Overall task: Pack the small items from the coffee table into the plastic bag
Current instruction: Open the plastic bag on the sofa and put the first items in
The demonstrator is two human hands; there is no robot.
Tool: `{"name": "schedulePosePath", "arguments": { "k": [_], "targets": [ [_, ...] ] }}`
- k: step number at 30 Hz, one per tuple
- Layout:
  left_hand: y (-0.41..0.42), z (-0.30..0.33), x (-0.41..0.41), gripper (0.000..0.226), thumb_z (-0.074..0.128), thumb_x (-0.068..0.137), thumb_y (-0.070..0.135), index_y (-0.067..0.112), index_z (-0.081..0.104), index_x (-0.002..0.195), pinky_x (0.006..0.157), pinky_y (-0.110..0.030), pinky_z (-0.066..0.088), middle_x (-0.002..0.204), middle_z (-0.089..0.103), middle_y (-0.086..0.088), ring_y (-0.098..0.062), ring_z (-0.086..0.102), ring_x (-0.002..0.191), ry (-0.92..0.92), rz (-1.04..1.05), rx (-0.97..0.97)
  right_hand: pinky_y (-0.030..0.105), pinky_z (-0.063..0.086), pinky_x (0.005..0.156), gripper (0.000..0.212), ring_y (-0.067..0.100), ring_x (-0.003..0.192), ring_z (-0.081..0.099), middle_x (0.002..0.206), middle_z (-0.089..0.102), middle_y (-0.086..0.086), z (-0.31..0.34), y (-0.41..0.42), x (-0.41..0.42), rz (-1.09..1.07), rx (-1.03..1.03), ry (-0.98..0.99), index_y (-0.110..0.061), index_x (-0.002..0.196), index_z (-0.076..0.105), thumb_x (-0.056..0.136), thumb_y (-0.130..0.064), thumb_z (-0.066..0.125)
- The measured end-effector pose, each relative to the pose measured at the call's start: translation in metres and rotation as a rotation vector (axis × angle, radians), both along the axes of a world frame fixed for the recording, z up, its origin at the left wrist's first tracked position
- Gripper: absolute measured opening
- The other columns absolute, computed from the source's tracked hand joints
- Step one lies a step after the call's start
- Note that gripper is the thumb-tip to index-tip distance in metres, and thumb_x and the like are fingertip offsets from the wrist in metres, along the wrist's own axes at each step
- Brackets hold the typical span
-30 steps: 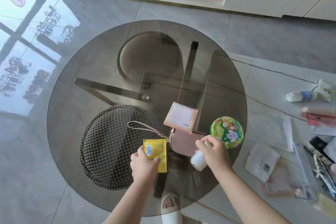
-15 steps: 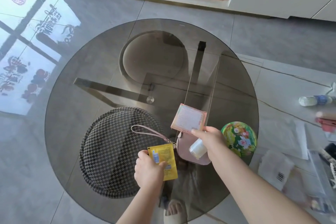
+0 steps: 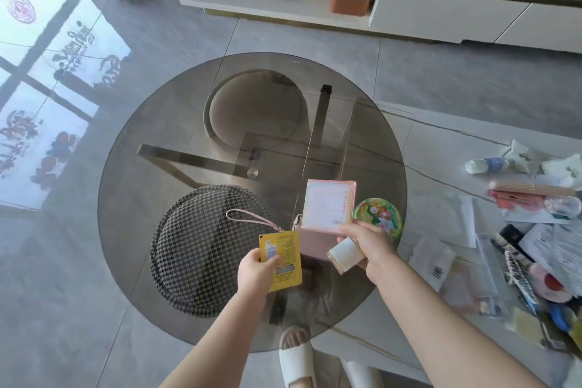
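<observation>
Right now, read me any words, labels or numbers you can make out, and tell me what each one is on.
None can be read.
Yellow sachet: print blurred.
Pink card pack: lines and barcode too small.
Round floral tin: pictures only.
White packet on the floor: barcode, unreadable.

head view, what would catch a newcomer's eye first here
Most likely the two hands at the near edge of the round glass table: the left hand pinches a yellow sachet, while the right hand holds a small cream bottle and grips a pink square booklet. Next, the houndstooth hat at near left, and the bright floral round tin right of the booklet.
</observation>
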State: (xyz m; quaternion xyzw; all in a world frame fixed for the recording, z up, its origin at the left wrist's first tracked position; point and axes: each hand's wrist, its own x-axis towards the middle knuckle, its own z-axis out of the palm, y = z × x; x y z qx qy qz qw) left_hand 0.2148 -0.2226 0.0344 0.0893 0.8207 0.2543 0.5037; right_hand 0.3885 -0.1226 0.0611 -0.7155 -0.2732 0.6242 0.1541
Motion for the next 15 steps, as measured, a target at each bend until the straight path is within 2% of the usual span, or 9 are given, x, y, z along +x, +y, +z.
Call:
{"name": "schedulePosePath", "arguments": {
  "k": [2, 3, 7, 11, 13, 15],
  "targets": [
    [0.001, 0.023, 0.009, 0.006, 0.065, 0.087, 0.015, 0.013, 0.067, 0.092, 0.080, -0.039, 0.057, 0.094, 0.072, -0.008, -0.022, 0.068, 0.085, -0.059, 0.035, 0.029, 0.032, 0.053, 0.074, 0.013, 0.019, 0.089, 0.062, 0.092, 0.066, -0.001, 0.022, -0.011, 0.017, -0.012, 0.001, 0.014, -0.027, 0.089, 0.064, 0.079, -0.028, 0.072],
    [0.000, 0.036, 0.016, 0.006, 0.064, 0.088, 0.015, 0.014, 0.066, 0.093, 0.079, -0.038, 0.057, 0.094, 0.071, -0.007, -0.021, 0.068, 0.085, -0.085, 0.042, 0.037, 0.032, 0.053, 0.075, 0.014, 0.019, 0.089, 0.064, 0.093, 0.067, -0.001, 0.035, -0.017, 0.028, -0.041, 0.006, 0.031, -0.026, 0.091, 0.065, 0.079, -0.028, 0.072],
    [-0.006, 0.090, 0.048, 0.011, 0.064, 0.089, 0.015, 0.012, 0.066, 0.099, 0.074, -0.034, 0.056, 0.091, 0.070, -0.005, -0.023, 0.068, 0.085, -0.152, 0.016, 0.056, 0.029, 0.043, 0.065, 0.011, 0.017, 0.071, 0.064, 0.075, 0.072, 0.002, 0.089, -0.049, 0.086, -0.153, 0.040, 0.052, -0.018, 0.086, 0.073, 0.076, -0.023, 0.074],
    [-0.012, 0.143, 0.090, 0.013, 0.063, 0.088, 0.009, 0.008, 0.065, 0.101, 0.074, -0.037, 0.055, 0.090, 0.068, -0.009, -0.027, 0.066, 0.082, -0.172, -0.062, 0.079, 0.017, 0.042, 0.050, 0.010, 0.010, 0.060, 0.063, 0.063, 0.070, -0.002, 0.134, -0.086, 0.151, -0.259, 0.042, 0.054, -0.017, 0.086, 0.072, 0.077, -0.020, 0.074],
    [-0.013, 0.168, 0.114, 0.013, 0.063, 0.088, 0.008, 0.009, 0.063, 0.101, 0.066, -0.034, 0.055, 0.092, 0.066, -0.011, -0.027, 0.065, 0.079, -0.178, -0.090, 0.084, 0.020, 0.044, 0.052, 0.013, 0.013, 0.063, 0.064, 0.067, 0.070, 0.001, 0.153, -0.104, 0.185, -0.318, 0.054, 0.054, -0.017, 0.089, 0.072, 0.077, -0.020, 0.075],
    [-0.012, 0.188, 0.142, 0.014, 0.063, 0.088, 0.006, 0.010, 0.062, 0.101, 0.051, -0.028, 0.054, 0.085, 0.065, -0.009, -0.023, 0.063, 0.069, -0.192, -0.116, 0.096, 0.022, 0.042, 0.054, 0.015, 0.016, 0.066, 0.061, 0.070, 0.069, 0.003, 0.171, -0.122, 0.218, -0.355, 0.078, 0.039, -0.017, 0.090, 0.072, 0.076, -0.023, 0.075]
  ]
}}
